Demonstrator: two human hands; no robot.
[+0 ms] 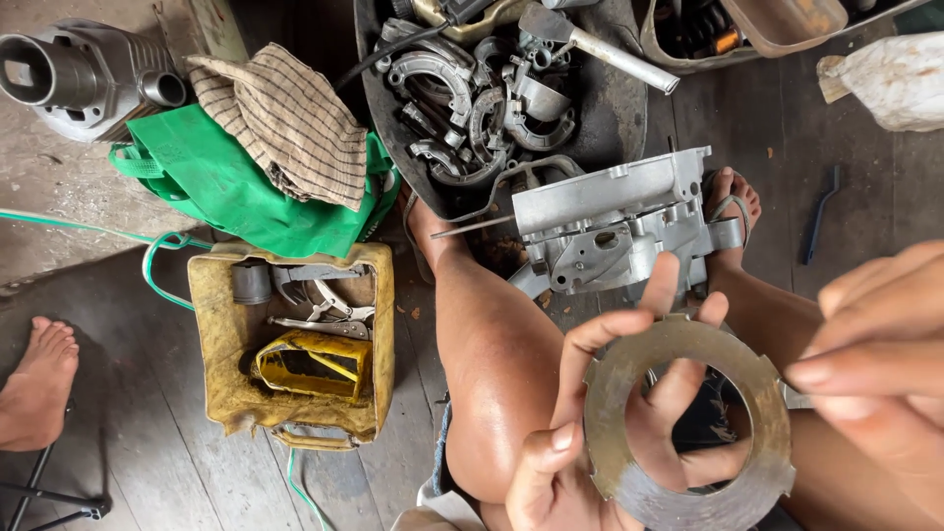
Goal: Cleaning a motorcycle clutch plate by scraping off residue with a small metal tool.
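Observation:
My left hand holds a flat metal ring plate with small notched tabs around its rim, fingers showing through its centre hole. My right hand is close to the camera at the right, blurred, its fingertips touching the plate's right edge. Just beyond the plate a silver cast engine case lies on the floor between my knees and feet.
A black tray of brake shoes, springs and a hammer lies ahead. A dirty yellow container with pliers stands left, beside a green bag, checked cloth and engine cylinder. Another person's foot rests far left.

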